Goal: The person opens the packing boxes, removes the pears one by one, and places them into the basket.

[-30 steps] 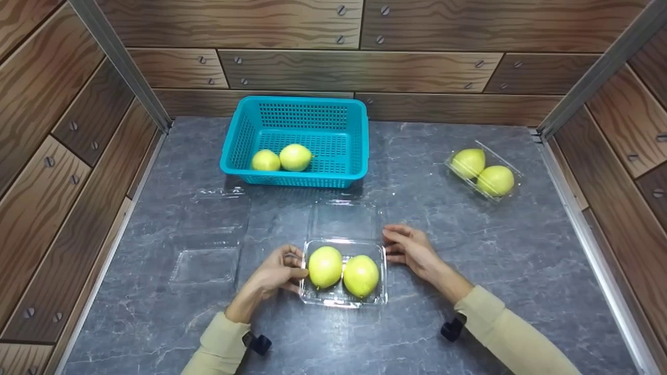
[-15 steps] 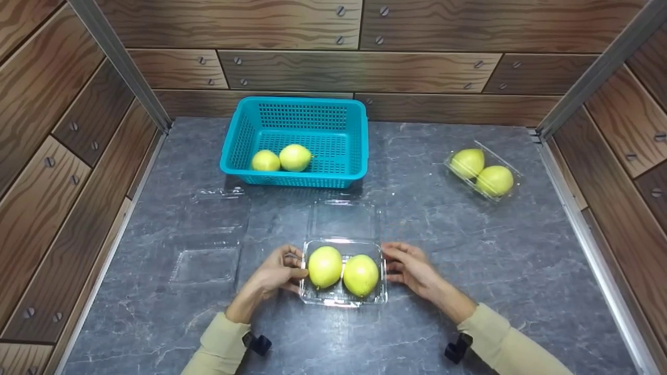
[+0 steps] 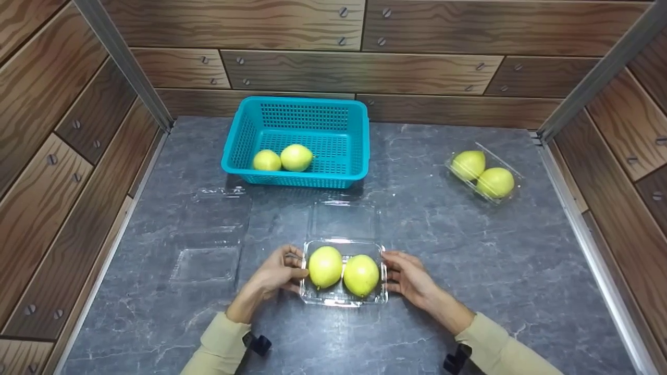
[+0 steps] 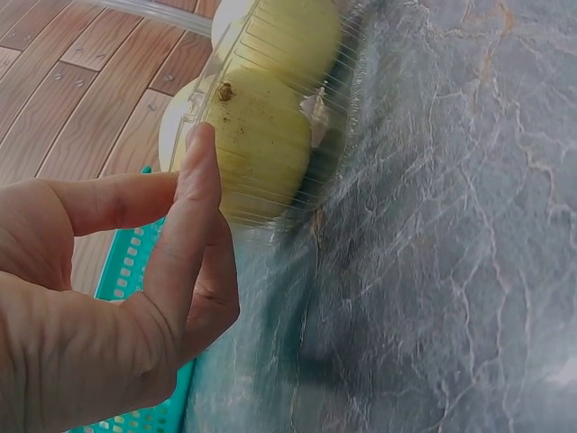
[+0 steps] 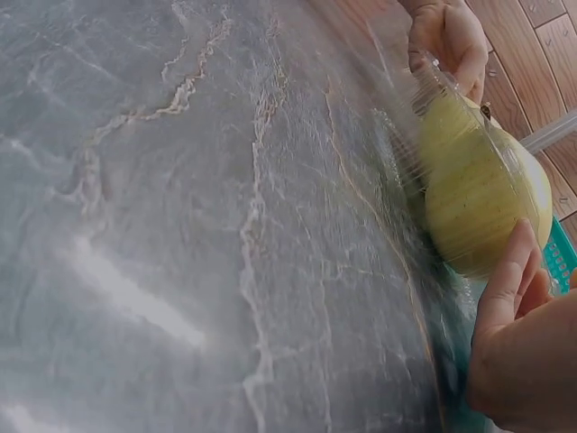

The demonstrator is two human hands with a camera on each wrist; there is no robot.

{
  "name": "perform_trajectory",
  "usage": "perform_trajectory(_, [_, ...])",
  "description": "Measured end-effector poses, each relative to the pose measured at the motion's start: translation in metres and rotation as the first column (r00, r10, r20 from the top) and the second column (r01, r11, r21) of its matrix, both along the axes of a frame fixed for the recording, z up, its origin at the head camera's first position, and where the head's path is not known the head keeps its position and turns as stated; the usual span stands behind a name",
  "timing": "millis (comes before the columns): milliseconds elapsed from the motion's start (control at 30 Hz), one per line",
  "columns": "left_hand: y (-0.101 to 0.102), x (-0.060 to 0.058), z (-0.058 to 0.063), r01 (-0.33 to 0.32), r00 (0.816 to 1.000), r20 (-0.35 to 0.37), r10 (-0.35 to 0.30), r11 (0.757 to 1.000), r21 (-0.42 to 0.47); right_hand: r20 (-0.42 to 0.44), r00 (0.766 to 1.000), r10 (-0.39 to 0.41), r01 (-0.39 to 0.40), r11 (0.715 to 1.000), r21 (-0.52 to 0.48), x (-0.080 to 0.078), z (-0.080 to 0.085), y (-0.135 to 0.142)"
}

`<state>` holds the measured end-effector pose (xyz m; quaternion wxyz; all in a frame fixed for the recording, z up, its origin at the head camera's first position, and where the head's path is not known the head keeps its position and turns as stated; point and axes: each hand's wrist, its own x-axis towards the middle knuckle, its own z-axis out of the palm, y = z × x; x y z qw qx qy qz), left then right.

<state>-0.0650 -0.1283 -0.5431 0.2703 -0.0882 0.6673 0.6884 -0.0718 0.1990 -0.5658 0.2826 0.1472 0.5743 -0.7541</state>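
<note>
An opened clear plastic clamshell box lies at the front middle of the table, its lid folded back toward the basket. Two yellow-green pears sit side by side in its base. At the left edge, my left hand pinches the rim, thumb over it and fingers along the outer wall. My right hand is at the opposite edge, fingertips touching the side wall. In the right wrist view a fairly straight finger rests against the clear wall, beside a pear.
A teal basket with two pears stands at the back, left of centre. Another opened clear clamshell lies at left. At back right is a clear box holding two pears. Wood-patterned walls enclose the table.
My right hand has come nearer from the right and slid down along the box's right edge, its fingertips now at the wall. My left hand and the box have stayed in place.
</note>
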Motion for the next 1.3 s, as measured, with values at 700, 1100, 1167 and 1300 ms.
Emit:
perform_trajectory(700, [0.005,-0.002,0.023,-0.078,0.948,-0.315,-0.042,0.93,-0.36,0.001,1.0,0.012,-0.012,0.999,0.031,0.0,0.002,0.001])
perform_trajectory(1100, [0.025,-0.001,0.049,0.003,0.818,-0.452,-0.356,0.789,-0.614,0.004,1.0,0.009,-0.01,0.999,0.031,0.0,0.002,0.0])
perform_trajectory(1167, [0.029,-0.002,0.053,0.029,0.78,-0.464,-0.42,0.765,-0.644,0.004,1.0,0.01,-0.01,0.999,0.03,0.0,0.002,0.001])
perform_trajectory(1300, [0.037,-0.006,0.058,0.105,0.675,-0.482,-0.559,0.719,-0.687,0.005,1.0,0.009,-0.009,1.0,0.029,0.001,0.003,0.001])
